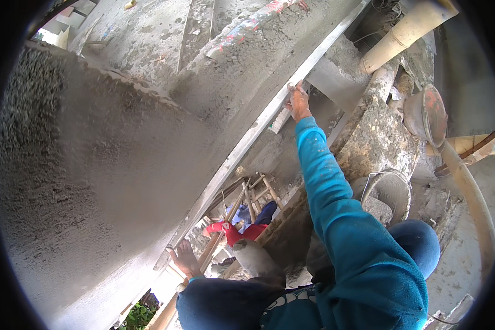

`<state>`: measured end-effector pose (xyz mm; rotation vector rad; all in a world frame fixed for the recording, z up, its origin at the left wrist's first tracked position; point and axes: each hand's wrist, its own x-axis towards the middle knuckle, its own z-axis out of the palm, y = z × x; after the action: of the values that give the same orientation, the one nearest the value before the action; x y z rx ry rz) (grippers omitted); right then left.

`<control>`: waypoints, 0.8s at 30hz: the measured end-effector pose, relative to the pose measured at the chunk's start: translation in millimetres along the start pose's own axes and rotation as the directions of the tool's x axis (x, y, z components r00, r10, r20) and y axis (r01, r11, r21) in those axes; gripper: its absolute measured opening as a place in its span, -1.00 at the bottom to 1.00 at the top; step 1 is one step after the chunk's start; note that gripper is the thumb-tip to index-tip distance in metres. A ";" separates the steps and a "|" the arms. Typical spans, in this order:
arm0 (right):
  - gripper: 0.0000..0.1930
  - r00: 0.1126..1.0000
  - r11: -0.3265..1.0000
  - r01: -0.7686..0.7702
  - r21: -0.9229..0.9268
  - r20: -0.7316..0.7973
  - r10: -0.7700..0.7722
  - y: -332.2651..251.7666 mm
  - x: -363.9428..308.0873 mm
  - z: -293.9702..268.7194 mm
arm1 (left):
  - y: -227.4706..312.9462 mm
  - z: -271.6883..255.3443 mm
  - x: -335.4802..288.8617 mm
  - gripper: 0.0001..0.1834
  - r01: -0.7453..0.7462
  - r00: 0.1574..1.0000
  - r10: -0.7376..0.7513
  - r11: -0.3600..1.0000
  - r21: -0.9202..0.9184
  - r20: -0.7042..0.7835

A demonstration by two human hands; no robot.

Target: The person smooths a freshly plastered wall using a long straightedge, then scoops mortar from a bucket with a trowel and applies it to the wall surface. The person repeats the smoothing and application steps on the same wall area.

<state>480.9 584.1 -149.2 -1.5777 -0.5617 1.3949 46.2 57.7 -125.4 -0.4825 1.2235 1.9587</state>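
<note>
A long, straight, pale bar (261, 122) lies along the edge of a wet grey cement surface (154, 165), running diagonally from lower left to upper right. My right hand (298, 102) grips the bar's right edge well up its length, arm stretched out in a blue sleeve. Close to the bar's lower end is my left hand (185, 259), its fingers spread and laid against the edge. The undersides of both hands' fingers are partly hidden.
Right of my arm stand a cement-stained bucket (406, 187) and another tilted bucket (416, 113). Bamboo poles (407, 38) cross the right side. Below, through a gap, a person in a red sleeve (232, 233) is near a wooden ladder-like frame (258, 192).
</note>
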 end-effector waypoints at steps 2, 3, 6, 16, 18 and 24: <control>-0.20 0.996 0.998 -0.050 0.030 0.075 0.047 2.7 7.1 -10.0 | -13.5 2.5 0.5 0.04 -0.053 0.999 0.054 0.998 0.042 -0.010; -0.20 0.990 0.996 -0.074 0.043 0.122 0.069 2.7 7.9 -10.1 | -12.7 0.6 1.3 0.05 -0.064 0.998 0.065 0.996 0.060 -0.012; -0.17 0.990 0.992 -0.108 0.066 0.094 0.101 -0.8 4.6 -4.1 | -10.3 -1.5 3.9 0.07 -0.085 0.996 0.085 0.991 0.101 0.009; -0.18 0.999 0.997 0.000 0.081 0.046 -0.004 -20.3 -38.7 8.6 | 33.0 -3.1 -16.9 -0.07 -0.122 0.992 0.121 0.985 0.119 0.022; -0.17 0.999 0.995 0.031 0.091 0.036 -0.034 -34.5 -51.3 15.3 | 55.8 -3.5 -33.2 -0.17 -0.160 0.985 0.149 0.975 0.154 0.083; -0.17 0.972 0.958 0.235 0.162 -0.043 -0.231 -121.2 -118.8 27.0 | 116.1 70.1 -116.8 -0.19 -0.190 0.980 0.182 0.975 0.114 0.080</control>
<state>453.7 552.6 17.5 -1.3461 -0.5815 1.2111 36.9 43.3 52.8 -0.2438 1.3757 2.0236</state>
